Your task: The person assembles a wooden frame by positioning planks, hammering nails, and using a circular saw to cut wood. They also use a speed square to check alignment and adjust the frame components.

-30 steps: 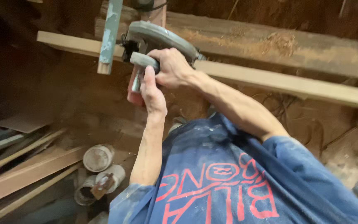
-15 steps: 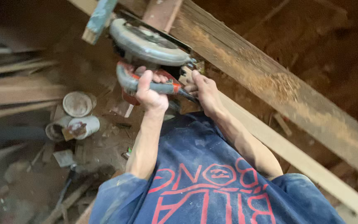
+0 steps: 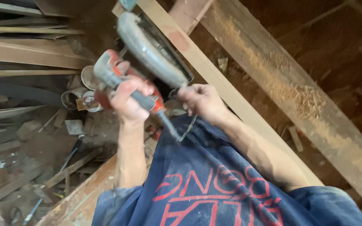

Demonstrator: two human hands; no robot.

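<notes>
Tool: You hold a circular saw (image 3: 147, 62) with a red body and a grey blade guard, raised in front of your chest, over the near edge of the pale wooden plank (image 3: 231, 96).
Left hand: Your left hand (image 3: 128, 98) is closed around the saw's grey rear handle, fingers wrapped over the grip.
Right hand: Your right hand (image 3: 202, 102) is closed at the saw's lower edge, just below the guard; whether it grips the base plate or the cord cannot be told.
Cord: A dark power cord (image 3: 177, 129) leaves the handle and runs down across your blue shirt (image 3: 214, 192).
Plank: The pale plank runs diagonally from the top centre to the lower right, passing behind the saw.
Beam: A heavier wooden beam (image 3: 298, 92) lies parallel beyond the plank, with sawdust and shavings scattered on its top face.
Floor: Round metal tins (image 3: 78, 94) stand on the dirt floor just left of the saw, among loose offcuts.
Stock: Long boards (image 3: 26, 52) lie stacked at the upper left.
</notes>
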